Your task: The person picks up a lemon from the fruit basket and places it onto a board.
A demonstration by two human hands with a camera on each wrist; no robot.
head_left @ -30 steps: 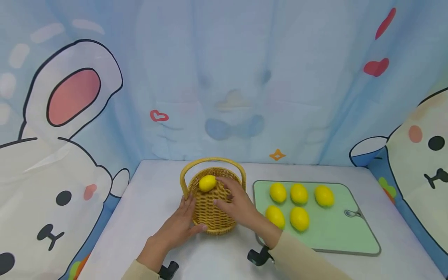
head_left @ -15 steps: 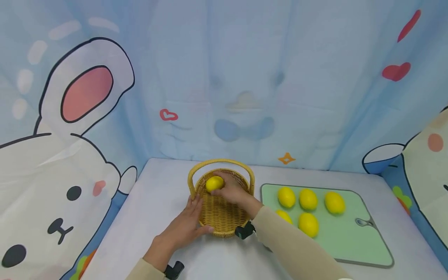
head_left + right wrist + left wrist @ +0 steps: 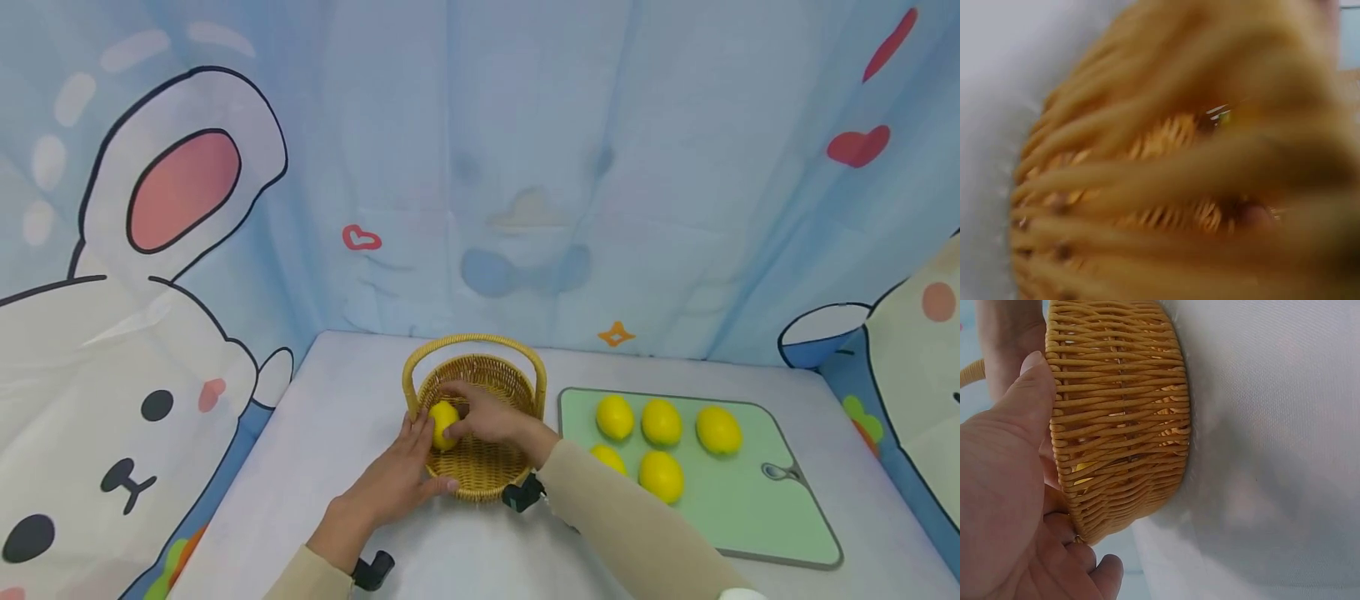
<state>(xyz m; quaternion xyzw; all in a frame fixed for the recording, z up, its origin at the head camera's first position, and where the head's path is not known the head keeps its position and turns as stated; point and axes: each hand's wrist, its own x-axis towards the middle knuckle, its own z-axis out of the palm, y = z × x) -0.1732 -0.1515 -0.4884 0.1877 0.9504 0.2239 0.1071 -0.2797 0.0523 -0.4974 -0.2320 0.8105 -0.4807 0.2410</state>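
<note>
A round wicker basket (image 3: 480,482) with a tall arched handle stands on the white table. My left hand (image 3: 390,483) holds its near left rim; the left wrist view shows the thumb (image 3: 1032,381) on the rim and the fingers bent over it. Inside the basket, my right hand (image 3: 487,415) pinches a yellow lemon (image 3: 444,423) between thumb and fingers. The lemon sits by the left inner wall, close to my left fingertips. In the right wrist view the basket's weave (image 3: 1104,187) is blurred and hides most of the right hand.
To the basket's right lies a green cutting board (image 3: 757,508) with a grey edge, bearing several lemons (image 3: 662,477). My right forearm (image 3: 622,517) crosses its near left corner. A blue cartoon curtain (image 3: 525,167) hangs behind the table.
My right hand has taken hold of the lemon at the back of the basket and brought it toward me and left. The left hand keeps its place on the rim.
</note>
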